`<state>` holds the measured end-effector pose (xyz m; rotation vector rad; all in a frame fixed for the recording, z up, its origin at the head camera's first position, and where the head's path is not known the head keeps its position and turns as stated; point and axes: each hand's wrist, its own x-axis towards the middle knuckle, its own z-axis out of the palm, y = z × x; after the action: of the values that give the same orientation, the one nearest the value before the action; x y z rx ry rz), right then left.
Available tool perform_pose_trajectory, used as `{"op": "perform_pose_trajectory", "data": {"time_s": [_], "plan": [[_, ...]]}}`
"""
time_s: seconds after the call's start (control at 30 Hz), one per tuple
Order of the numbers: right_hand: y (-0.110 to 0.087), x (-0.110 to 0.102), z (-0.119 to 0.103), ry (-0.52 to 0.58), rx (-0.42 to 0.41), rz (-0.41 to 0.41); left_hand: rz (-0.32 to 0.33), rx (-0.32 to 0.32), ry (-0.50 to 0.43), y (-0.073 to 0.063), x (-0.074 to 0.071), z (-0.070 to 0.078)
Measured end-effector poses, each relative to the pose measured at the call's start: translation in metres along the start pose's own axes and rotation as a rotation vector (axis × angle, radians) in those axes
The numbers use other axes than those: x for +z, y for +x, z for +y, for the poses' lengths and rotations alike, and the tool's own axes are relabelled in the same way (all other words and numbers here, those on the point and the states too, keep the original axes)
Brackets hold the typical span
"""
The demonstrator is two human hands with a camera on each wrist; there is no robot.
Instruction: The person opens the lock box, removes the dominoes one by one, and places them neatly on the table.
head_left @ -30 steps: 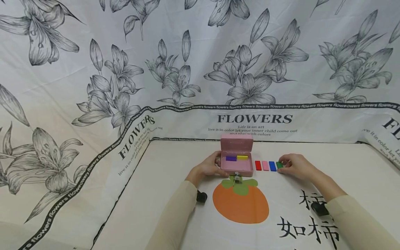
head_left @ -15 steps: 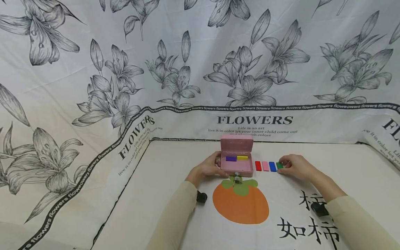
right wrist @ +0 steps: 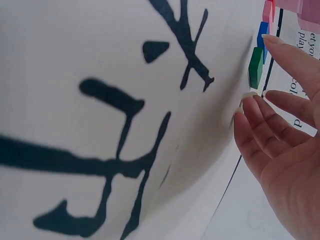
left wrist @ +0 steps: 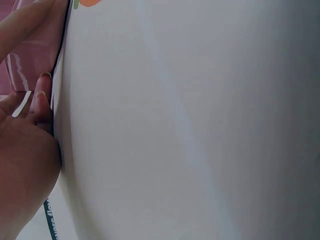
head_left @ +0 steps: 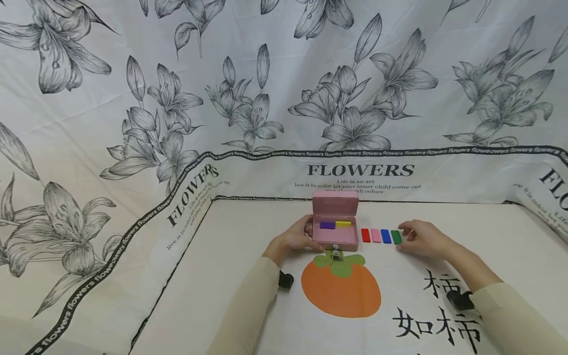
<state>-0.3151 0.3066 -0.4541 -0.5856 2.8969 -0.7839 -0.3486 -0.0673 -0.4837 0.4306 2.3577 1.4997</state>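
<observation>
A small pink metal box (head_left: 335, 203) stands with its lid raised and a latch at the front. Inside lie a purple block (head_left: 327, 225) and a yellow block (head_left: 343, 224). My left hand (head_left: 295, 235) holds the box at its left side, thumb near the front corner. To the right of the box, a red block (head_left: 366, 235), a pink block (head_left: 375, 235), a blue block (head_left: 386, 236) and a green block (head_left: 396, 237) form a row. Beside the green one is my right hand (head_left: 423, 239); in the right wrist view its fingers are spread, holding nothing.
The white tablecloth bears a printed orange persimmon (head_left: 341, 291) in front of the box and black brush characters (head_left: 437, 325) at the right. Behind the table hangs a flower-printed curtain (head_left: 248, 98), with another stretch along the left side.
My right hand has let go of the green block and drawn slightly to the right. The green block stays at the row's end. My left hand keeps its place on the box.
</observation>
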Motion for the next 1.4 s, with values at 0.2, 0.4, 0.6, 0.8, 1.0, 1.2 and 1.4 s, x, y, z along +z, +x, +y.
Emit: {"op": "perform_pose_trajectory", "data": {"time_s": [0.2, 0.4, 0.6, 0.8, 1.0, 1.2, 1.4], "plan": [[-0.006, -0.007, -0.004, -0.015, -0.008, -0.003, 0.001, -0.007, -0.004, 0.0, 0.0, 0.0], [-0.008, -0.013, -0.006, -0.038, -0.073, 0.023, 0.004, -0.008, -0.005, 0.001, 0.0, 0.0], [-0.008, -0.016, -0.019, -0.03, -0.108, 0.04, 0.005, -0.026, -0.002, 0.001, -0.001, 0.0], [-0.003, -0.016, -0.036, -0.015, -0.117, 0.041, 0.004, -0.036, -0.017, 0.003, -0.001, -0.003], [0.006, -0.014, -0.052, -0.008, -0.15, 0.04, 0.006, -0.03, -0.007, 0.004, -0.001, -0.003], [0.018, -0.01, -0.064, 0.0, -0.199, 0.037, 0.017, -0.031, 0.008, 0.004, -0.001, -0.002], [0.029, -0.002, -0.076, 0.024, -0.262, 0.032, 0.012, -0.02, 0.011, 0.005, -0.001, -0.002]]}}
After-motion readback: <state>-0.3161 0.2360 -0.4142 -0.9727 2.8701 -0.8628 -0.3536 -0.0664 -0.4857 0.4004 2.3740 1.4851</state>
